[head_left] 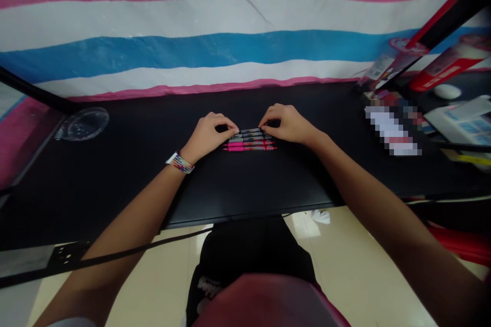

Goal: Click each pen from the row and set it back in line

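Several pens lie side by side in a row on the black table (245,184), pointing left to right. Nearest me are two pink pens (251,148); behind them are grey and black pens (251,135). My left hand (215,133), with a patterned band on the wrist, pinches the left end of the rearmost black pen. Thumb and forefinger of my right hand (282,121) close on that pen's right end.
A clear round plastic lid (84,123) lies at the far left. Toward the right are a clear cup (399,59), a red and white container (448,64), a white round object (447,92) and a light-coloured device (466,117). A striped sheet (230,51) hangs behind the table.
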### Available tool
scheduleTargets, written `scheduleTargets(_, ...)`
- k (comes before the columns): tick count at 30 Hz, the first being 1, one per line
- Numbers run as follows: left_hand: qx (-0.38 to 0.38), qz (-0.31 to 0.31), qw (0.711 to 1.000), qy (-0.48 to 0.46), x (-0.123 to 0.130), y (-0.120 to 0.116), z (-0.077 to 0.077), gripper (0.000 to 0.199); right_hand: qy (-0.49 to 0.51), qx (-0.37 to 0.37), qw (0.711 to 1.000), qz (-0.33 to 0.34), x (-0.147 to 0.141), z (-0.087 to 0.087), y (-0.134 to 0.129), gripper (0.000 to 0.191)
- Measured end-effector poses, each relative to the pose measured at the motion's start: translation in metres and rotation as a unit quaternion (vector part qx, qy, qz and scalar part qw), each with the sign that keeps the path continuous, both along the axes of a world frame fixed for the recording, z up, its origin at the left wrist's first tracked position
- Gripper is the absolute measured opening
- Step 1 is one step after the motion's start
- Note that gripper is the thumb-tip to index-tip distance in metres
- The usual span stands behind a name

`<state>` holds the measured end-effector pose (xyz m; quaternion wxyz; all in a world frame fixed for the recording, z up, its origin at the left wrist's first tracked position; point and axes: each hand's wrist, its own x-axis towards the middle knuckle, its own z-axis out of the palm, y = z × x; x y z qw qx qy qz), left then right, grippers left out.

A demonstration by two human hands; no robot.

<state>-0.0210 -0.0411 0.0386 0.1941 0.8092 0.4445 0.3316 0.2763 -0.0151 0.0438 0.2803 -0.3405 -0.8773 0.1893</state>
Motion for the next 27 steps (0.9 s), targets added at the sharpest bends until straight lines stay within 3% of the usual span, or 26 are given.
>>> scheduleTargets(10,0.002,-0.001,1.000,0.011,-0.001,0.000,0.000,0.017,-0.006,0.065,0.998,0.005,-0.004,0.007,-0.010,0.017)
scheduleTargets(16,-0.003,-0.003,1.000,0.018,-0.001,0.002,-0.001,0.020,-0.028,0.100,0.987,0.121,-0.025,0.012,-0.035,0.013)
scheduleTargets(19,-0.010,-0.002,1.000,0.016,-0.001,0.003,-0.001,0.021,-0.026,0.080,0.983,0.162,-0.032,0.012,-0.042,0.011)
scheduleTargets(27,0.005,-0.001,1.000,-0.013,0.001,-0.001,0.001,0.024,-0.020,0.044,0.981,0.190,-0.036,0.012,-0.047,0.006)
